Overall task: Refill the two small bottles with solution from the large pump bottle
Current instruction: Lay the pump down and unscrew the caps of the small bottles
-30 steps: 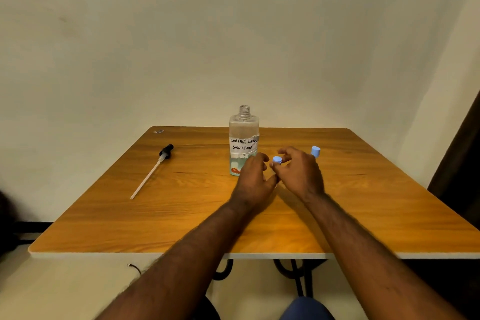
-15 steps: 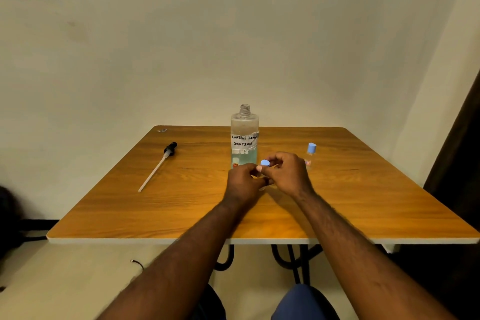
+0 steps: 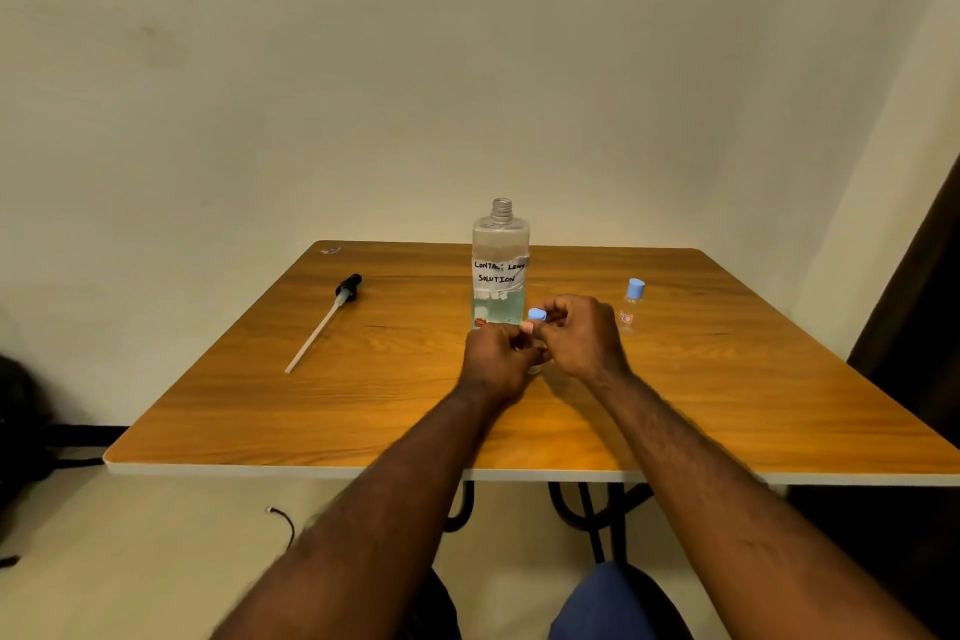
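Both hands clasp one small bottle [image 3: 535, 363] just in front of the big bottle [image 3: 500, 265]: left hand [image 3: 496, 361] steadies the body low on the table [image 3: 363, 411], right hand [image 3: 582, 335] pinches its blue cap [image 3: 537, 314], likely to unscrew it. Big bottle stands open, its pump [image 3: 327, 317] laid well left. Second small bottle [image 3: 631, 304] waits capped, right.
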